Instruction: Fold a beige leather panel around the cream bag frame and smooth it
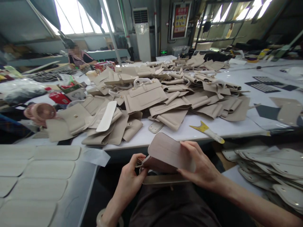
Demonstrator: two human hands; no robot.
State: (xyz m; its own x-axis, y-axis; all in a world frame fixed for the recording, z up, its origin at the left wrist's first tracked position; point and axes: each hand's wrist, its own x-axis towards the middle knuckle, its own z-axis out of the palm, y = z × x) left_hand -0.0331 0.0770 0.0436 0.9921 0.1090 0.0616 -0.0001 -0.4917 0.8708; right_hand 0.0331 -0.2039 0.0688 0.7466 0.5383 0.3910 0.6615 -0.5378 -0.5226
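Holding the beige piece (165, 149), left hand (132, 173) at eight o'clock, right hand (201, 165) at three, distant red poster (181, 19) lettering unreadable!

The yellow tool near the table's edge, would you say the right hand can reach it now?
Probably yes, after letting go: the right hand holds a beige piece, but nothing visible covers the yellow tool.

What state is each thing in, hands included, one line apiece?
Rounded piece: held, tilted up.
Left hand: closed on its left end.
Right hand: closed on its right end.
Yellow-bladed tool: lying on the table.
Pink fan: cannot tell if spinning.
Panels at left: laid out in rows.
Panels at right: piled untidily.
Exit sign: lit green.
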